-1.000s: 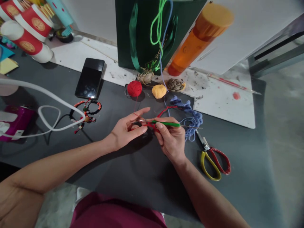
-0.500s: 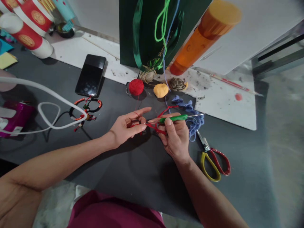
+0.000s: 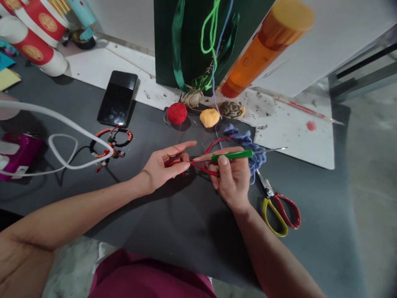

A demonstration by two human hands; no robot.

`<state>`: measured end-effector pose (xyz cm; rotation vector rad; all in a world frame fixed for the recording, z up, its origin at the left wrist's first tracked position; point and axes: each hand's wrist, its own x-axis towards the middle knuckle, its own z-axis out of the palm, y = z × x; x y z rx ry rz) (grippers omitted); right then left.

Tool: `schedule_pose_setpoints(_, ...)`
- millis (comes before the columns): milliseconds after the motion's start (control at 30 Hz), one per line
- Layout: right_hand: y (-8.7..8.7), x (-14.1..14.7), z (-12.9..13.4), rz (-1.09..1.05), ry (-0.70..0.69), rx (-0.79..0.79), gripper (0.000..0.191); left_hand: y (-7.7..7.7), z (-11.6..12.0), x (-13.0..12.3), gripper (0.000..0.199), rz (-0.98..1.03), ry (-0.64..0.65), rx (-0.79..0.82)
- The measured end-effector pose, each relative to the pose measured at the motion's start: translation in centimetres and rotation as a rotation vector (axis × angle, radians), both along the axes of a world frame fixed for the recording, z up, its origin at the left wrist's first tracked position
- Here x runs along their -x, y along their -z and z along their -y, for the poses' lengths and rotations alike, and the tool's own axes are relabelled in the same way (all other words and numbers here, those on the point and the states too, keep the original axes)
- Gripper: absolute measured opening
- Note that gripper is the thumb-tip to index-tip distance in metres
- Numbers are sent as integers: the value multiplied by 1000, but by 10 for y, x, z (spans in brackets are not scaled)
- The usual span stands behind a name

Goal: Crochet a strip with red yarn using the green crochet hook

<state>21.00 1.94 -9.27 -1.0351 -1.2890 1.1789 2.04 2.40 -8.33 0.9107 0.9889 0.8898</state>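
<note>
My right hand (image 3: 232,178) is closed around a crochet hook (image 3: 234,155) with a green handle, its metal ends showing on both sides. My left hand (image 3: 167,164) pinches red yarn work (image 3: 198,165) between thumb and fingers, the index finger stretched out with a strand over it. That strand runs up to a ball of red yarn (image 3: 177,113) on the table. The hook's left end meets the red yarn at my left fingertips. A blue-purple crocheted piece (image 3: 242,136) lies behind my right hand, with a red strand reaching it.
Scissors (image 3: 274,207) with yellow and red handles lie right of my right hand. Behind are a yellow ball (image 3: 209,118), a dark green bag (image 3: 198,45) and an orange bottle (image 3: 266,49). Left are a black phone-like device (image 3: 118,98), beaded bracelets (image 3: 111,142) and a white cable (image 3: 62,116).
My right hand has shifted slightly right with the crochet hook, drawing it away from my left fingers. My left hand stays nearly in place.
</note>
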Motion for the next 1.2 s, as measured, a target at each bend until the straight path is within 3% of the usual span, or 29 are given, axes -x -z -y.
schedule_pose_setpoints(167,3,-6,4,298,-21,-287,10,-2,1,-2,47,-53,-55,-36)
schedule_pose_setpoints(267,7,-5,3,357,-76,-488,21,-3,3,-2,39,-124,-84,-120)
schedule_pose_setpoints(400,9,-2,4,403,-71,-602,34,-6,7,-2,49,-165,-130,-173)
schedule_pose_setpoints(500,6,0,6,431,-39,-645,35,-9,9,-2,65,-11,-145,-90)
schedule_pose_setpoints(600,2,2,7,428,-37,-680,37,-8,7,-3,78,253,-109,136)
schedule_pose_setpoints(700,1,7,8,318,0,-572,27,-4,5,-3,80,441,-39,360)
schedule_pose_setpoints(767,1,10,10,231,66,-449,14,-2,5,-4,80,495,-12,423)
schedule_pose_setpoints(967,7,13,17,127,199,-194,5,-1,4,-2,80,475,0,415)
schedule_pose_setpoints(1200,11,14,12,-38,138,-58,10,0,1,-1,62,459,7,378)
